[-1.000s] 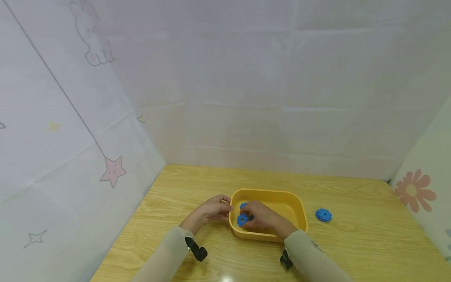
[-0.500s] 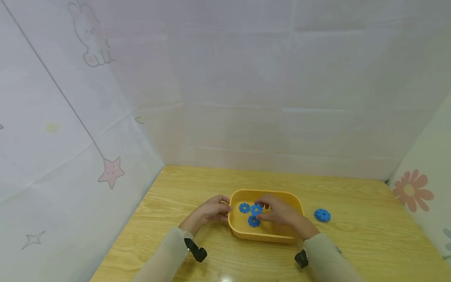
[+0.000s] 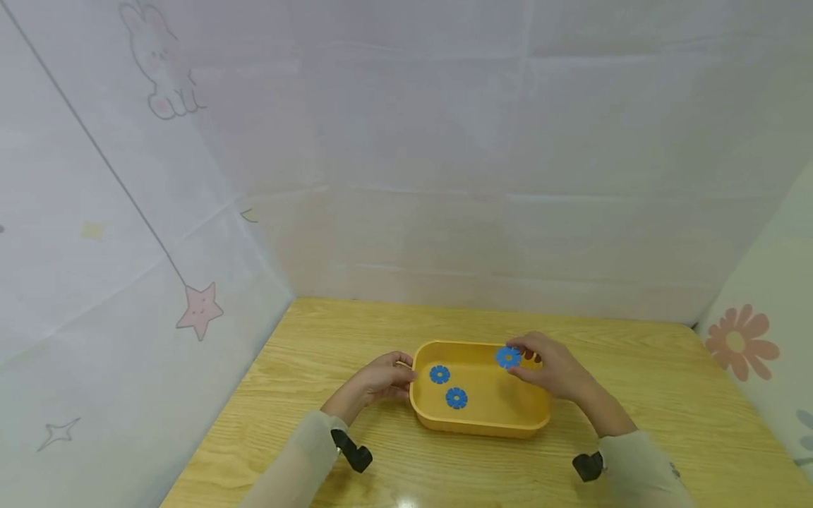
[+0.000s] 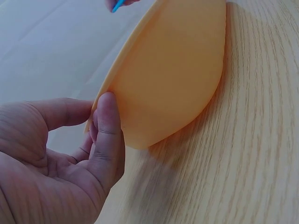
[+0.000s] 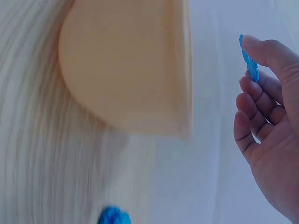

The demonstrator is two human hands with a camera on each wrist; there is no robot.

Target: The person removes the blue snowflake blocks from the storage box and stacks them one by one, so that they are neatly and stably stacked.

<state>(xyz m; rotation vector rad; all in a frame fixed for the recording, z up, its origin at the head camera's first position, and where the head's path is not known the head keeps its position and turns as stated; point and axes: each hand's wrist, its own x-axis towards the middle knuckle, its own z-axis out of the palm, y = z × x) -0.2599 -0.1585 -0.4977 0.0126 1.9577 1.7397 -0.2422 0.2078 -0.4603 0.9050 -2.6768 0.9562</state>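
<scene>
A yellow tray (image 3: 479, 427) stands on the table, with two blue notched plastic discs, one toward the back (image 3: 434, 375) and another nearer the front (image 3: 451, 398), lying flat at its left end. At the tray's left end my left hand (image 3: 384, 377) pinches the rim between thumb and fingers; the left wrist view shows this grip on the tray wall (image 4: 173, 70). My right hand (image 3: 555, 367) pinches a third blue disc (image 3: 501, 358) by its edge, raised over the tray's back right part. In the right wrist view that disc (image 5: 250, 63) appears edge-on between thumb and index finger.
A small pile of blue discs (image 5: 114, 216) lies on the table right of the tray, hidden behind the right arm in the head view. The wooden table (image 3: 356, 324) meets pale printed cloth walls (image 3: 406, 176) at the back and sides.
My right hand has lifted one blue disc from among those in the tray and carried it right and up. The left hand has stayed at the tray's left rim.
</scene>
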